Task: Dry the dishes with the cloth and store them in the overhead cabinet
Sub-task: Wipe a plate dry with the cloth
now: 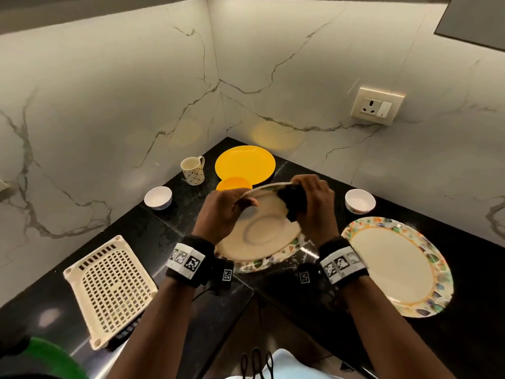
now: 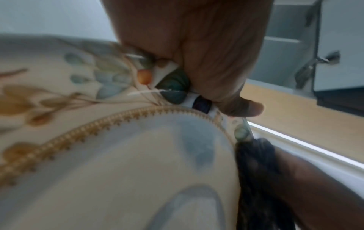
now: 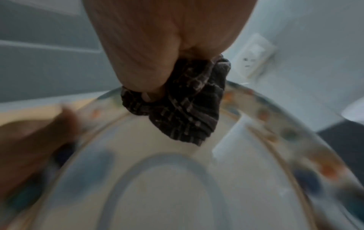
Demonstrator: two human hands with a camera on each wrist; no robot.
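A cream plate with a floral rim [image 1: 259,236] is held tilted above the black counter, its underside toward me. My left hand [image 1: 226,209] grips its upper left rim [image 2: 173,87], fingers curled over the edge. My right hand [image 1: 308,203] holds a dark checked cloth [image 1: 291,202] bunched against the plate's upper right rim. The cloth [image 3: 177,112] wraps over that edge, and shows again as the cloth [image 2: 256,179] in the left wrist view. A second floral plate [image 1: 396,266] lies flat on the counter to the right.
On the black counter [image 1: 153,233] stand a yellow plate [image 1: 244,164], a small orange bowl [image 1: 233,184], a patterned mug [image 1: 193,170], and two white bowls [image 1: 158,197] [image 1: 360,201]. A cream slotted rack [image 1: 110,285] lies at the left. Marble walls meet in the corner, with a socket [image 1: 376,105].
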